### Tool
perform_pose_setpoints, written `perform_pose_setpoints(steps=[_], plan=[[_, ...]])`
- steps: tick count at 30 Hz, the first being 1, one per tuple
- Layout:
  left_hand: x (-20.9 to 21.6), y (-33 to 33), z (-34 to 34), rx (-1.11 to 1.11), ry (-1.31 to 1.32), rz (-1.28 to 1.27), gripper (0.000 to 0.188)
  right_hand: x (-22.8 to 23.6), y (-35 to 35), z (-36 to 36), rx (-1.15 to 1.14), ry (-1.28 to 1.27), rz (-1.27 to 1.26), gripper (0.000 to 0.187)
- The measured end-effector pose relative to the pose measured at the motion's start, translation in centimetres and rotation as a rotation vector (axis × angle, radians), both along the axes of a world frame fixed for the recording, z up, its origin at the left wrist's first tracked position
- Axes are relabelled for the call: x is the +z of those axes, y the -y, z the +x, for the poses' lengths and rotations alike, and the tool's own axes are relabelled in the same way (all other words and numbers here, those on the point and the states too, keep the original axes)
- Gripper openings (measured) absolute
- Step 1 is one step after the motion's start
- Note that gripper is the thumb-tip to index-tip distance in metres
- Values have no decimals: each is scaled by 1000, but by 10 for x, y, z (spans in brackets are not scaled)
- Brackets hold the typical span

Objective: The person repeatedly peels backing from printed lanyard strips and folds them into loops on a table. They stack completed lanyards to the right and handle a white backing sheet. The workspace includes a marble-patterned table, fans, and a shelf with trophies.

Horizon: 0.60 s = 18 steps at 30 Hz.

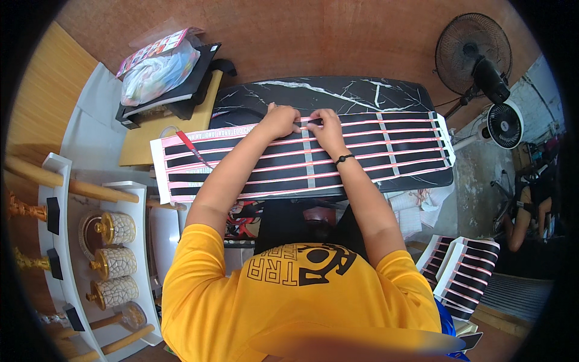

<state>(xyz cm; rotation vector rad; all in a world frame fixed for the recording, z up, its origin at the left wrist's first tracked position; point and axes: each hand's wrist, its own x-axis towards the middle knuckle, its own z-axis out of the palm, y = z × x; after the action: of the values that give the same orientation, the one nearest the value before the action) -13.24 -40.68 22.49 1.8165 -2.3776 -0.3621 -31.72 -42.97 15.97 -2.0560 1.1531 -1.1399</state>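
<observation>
A long white board (pixel 160 175) lies across the table in front of me, wrapped lengthwise with black straps (pixel 350 158) that have pink and white edges. Grey bands of tape (pixel 309 163) run crosswise over the straps. At the board's far edge, by the top end of the middle band, my left hand (pixel 281 121) has its fingers bent and pinched. Close beside it, my right hand (pixel 327 128) pinches too, with a dark cord bracelet on the wrist. What lies between the fingertips is too small to tell. A red strap (pixel 192 146) rests over the board's left part.
The black marbled tabletop (pixel 271 93) shows behind the board. A stuffed plastic bag (pixel 160 72) sits on a black device at left. White shelves hold gold-lidded jars (pixel 117 228). Fans (pixel 473 51) stand at right. More strap-wrapped boards (pixel 467 271) lie at lower right. Another person (pixel 525 211) sits far right.
</observation>
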Motion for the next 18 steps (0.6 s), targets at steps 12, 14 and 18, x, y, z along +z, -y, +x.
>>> perform_pose_setpoints(steps=[12,14,18], plan=[[-11,18,-10,-171,327,-550,12,9,-17,-2,6,-203,17,99],[-12,18,-13,-129,354,-534,12,9,-19,-2,1,-216,26,98],[-16,24,-17,-53,380,-543,13,10,-20,-2,-7,-210,39,99]])
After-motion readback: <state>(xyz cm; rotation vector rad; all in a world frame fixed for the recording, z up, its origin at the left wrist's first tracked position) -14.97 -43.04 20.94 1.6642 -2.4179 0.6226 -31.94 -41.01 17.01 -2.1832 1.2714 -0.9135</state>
